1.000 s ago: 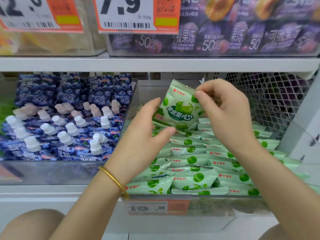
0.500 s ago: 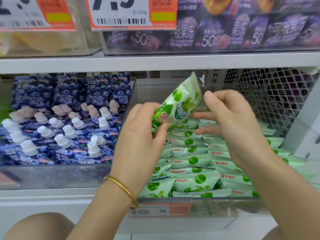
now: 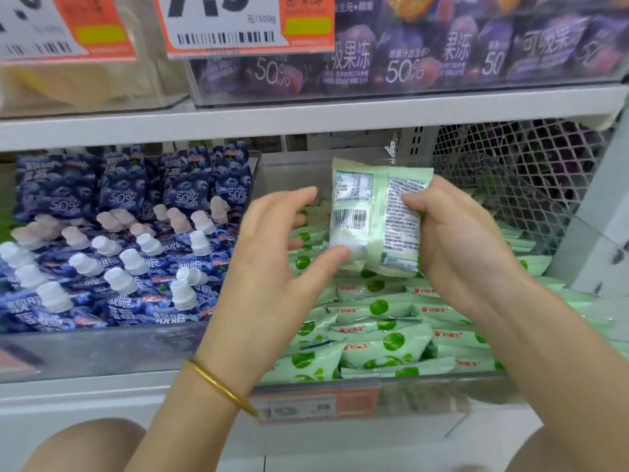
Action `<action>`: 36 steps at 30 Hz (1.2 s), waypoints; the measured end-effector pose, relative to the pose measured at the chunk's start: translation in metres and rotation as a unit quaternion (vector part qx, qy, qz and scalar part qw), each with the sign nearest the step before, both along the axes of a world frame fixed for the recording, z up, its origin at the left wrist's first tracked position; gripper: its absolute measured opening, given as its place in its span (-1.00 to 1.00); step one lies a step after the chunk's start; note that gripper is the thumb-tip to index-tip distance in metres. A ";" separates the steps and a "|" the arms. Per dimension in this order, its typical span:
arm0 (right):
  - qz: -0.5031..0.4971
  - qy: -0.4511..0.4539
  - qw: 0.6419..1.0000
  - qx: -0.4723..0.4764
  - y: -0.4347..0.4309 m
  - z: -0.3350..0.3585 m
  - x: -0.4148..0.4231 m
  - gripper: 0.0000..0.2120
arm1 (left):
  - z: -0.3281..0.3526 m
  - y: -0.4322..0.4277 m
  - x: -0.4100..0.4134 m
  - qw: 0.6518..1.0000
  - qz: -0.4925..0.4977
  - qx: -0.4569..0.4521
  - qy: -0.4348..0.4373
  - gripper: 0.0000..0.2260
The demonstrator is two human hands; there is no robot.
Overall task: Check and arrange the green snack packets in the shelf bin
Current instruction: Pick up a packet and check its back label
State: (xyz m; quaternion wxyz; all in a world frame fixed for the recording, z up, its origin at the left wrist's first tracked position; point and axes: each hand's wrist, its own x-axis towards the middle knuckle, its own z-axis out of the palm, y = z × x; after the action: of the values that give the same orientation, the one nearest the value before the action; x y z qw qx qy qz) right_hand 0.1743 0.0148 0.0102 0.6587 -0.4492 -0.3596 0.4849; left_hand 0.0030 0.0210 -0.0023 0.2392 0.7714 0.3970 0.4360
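A shop is indicated by orange-and-white price tags (image 3: pixel 218 25) with barcodes clipped to white shelves (image 3: pixel 306 119), on which clear bins (image 3: pixel 102 352) are filled with many identical green snack packets (image 3: pixel 384 338) and blue spouted pouches (image 3: pixel 119 240).

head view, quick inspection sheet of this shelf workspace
surface: clear shelf bin on white shelf
job's things: one green snack packet held upright, barcode side toward camera; other green packets lie overlapped in the bin
clutter: nothing seen
grips: right hand holds the packet's right side; left hand relaxed, thumb touching its lower corner
cables: nothing seen
surroundings: blue spouted pouches in left bin, purple jelly pouches above, wire mesh at right
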 end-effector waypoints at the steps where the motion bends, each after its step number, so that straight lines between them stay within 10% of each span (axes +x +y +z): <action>1: 0.003 0.005 1.000 0.003 0.000 0.000 0.000 -0.74 | 0.000 -0.001 0.001 0.998 -0.017 -0.048 -0.035 -0.51; 8: 0.033 -0.025 0.999 0.030 -0.001 -0.003 -0.003 -0.54 | -0.002 -0.003 0.008 0.980 -0.098 -0.133 -0.113 -0.44; 15: 0.005 -0.056 0.997 0.056 -0.001 -0.005 -0.002 -0.74 | -0.001 -0.004 0.005 0.972 -0.145 -0.144 -0.113 -0.39; 36: -0.052 -0.041 0.995 0.069 0.000 -0.007 -0.003 -0.76 | -0.007 -0.002 0.004 0.998 -0.051 -0.028 -0.028 -0.49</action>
State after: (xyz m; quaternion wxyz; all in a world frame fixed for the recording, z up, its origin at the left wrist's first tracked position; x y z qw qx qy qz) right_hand 0.1715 0.0153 0.0031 0.6969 -0.4403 -0.3953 0.4053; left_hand 0.0072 0.0190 -0.0095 0.2940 0.7709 0.3625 0.4333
